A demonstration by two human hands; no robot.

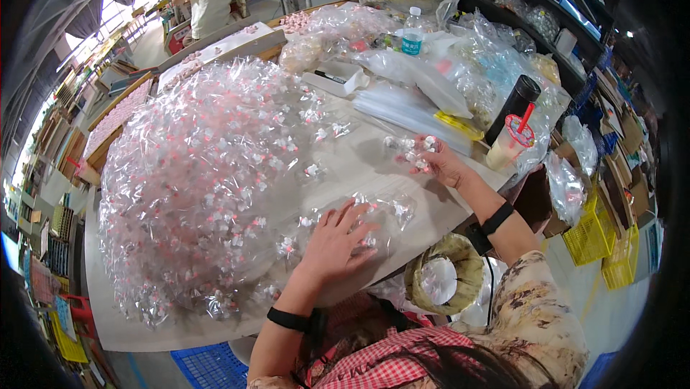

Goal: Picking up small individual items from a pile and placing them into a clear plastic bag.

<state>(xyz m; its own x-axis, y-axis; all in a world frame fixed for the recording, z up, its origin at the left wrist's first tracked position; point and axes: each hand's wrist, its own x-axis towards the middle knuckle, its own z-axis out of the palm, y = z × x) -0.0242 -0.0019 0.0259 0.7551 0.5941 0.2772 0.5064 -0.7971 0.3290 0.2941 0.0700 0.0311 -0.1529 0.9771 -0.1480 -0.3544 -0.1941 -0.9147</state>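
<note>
My left hand point(339, 238) lies over a few small clear packets point(392, 211) near the front of the table, its fingers spread apart. Each packet seems to hold a little white and pink piece, too small to name. Farther right, my right hand point(444, 164) is closed on several of these clear packets point(411, 150), which stick out past its fingertips above the table. A large heap of the same packets point(194, 188) covers the left half of the table point(352, 141). Some loose packets point(313, 170) lie between the heap and my hands.
A cup with a red straw point(509, 143) and a black bottle point(514, 107) stand at the right. Behind are clear plastic sleeves point(402, 108), a white tray point(335, 78) and a water bottle point(412, 33). A round bin point(424, 263) sits below the front edge. Another person point(206, 1) is far left.
</note>
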